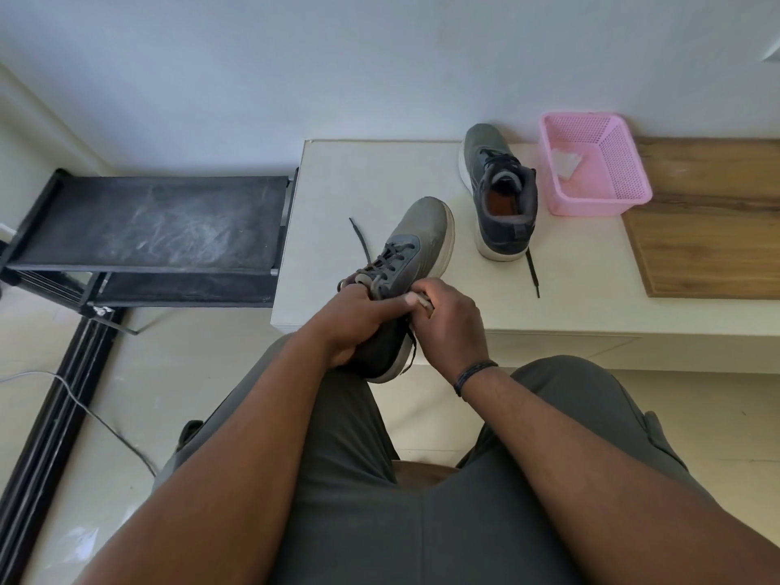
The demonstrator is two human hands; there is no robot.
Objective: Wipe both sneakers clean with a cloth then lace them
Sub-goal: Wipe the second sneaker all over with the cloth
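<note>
A grey sneaker [415, 247] is held at the near edge of the white table [371, 183], its heel over the lap. Its heel end is gripped by the left hand [358, 318], and the right hand [447, 327] is curled around the collar. The second sneaker [500, 192] stands farther back beside a pink basket [591, 200], where a white cloth [565, 160] lies.

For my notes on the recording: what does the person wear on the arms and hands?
Both forearms are bare, with no sleeves in view. The left hand wears nothing. Beside the right hand, the wrist carries a dark braided wristband. No gloves, rings or watch can be seen.
</note>
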